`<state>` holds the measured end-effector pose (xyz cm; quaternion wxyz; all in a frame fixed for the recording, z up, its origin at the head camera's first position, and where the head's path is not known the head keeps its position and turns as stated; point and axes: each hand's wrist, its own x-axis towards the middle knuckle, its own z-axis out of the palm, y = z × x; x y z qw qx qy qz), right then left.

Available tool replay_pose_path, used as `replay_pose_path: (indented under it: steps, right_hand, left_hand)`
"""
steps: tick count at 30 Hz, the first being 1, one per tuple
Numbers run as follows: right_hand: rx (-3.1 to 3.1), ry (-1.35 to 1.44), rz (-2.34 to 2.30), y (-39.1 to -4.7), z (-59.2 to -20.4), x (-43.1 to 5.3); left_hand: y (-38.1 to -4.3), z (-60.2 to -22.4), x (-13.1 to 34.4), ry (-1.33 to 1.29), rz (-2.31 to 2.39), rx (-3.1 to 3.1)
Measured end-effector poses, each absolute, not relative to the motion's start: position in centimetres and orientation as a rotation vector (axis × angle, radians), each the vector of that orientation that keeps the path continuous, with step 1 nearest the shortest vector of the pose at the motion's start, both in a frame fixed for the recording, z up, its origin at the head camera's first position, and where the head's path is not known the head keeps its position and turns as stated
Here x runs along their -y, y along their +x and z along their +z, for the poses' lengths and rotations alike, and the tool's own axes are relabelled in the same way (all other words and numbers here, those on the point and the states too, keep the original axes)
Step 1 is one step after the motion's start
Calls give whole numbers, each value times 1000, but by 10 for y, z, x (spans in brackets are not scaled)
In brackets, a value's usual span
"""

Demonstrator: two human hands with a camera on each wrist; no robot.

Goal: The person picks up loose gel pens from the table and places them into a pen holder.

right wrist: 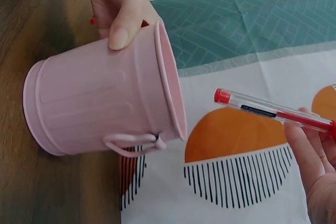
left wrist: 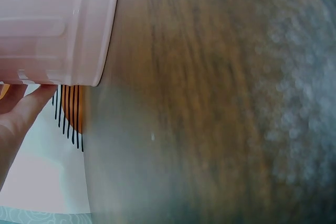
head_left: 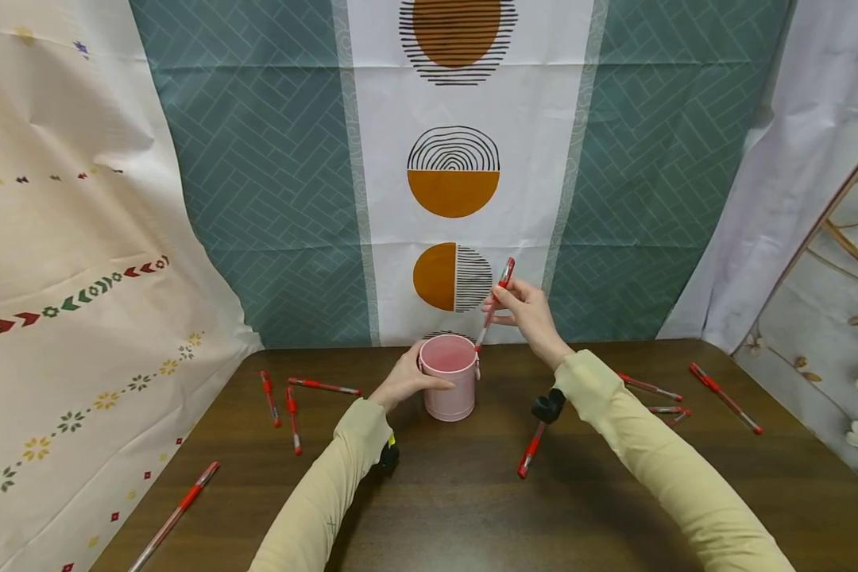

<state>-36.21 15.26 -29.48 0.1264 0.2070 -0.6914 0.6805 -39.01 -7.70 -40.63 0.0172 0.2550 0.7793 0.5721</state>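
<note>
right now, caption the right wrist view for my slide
Left hand holds a pink bucket while the right hand holds a red pen near its open mouth.

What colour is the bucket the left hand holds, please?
The bucket is pale pink; the right wrist view shows it best.

Pale-yellow sleeves, black wrist cameras

Legible text: none | Clear-barrelled red pen, right-wrist view: dark label strip along its side, lettering too small to read
</note>
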Motion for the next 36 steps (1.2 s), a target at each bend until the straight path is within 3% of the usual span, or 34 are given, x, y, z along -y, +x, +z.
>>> replay_pose_path:
  steps: [36]
  right_hand:
    - [2243, 698, 1707, -368, -319, -106]
  left_hand:
    - [-391, -409, 76, 758, 1768, -2448]
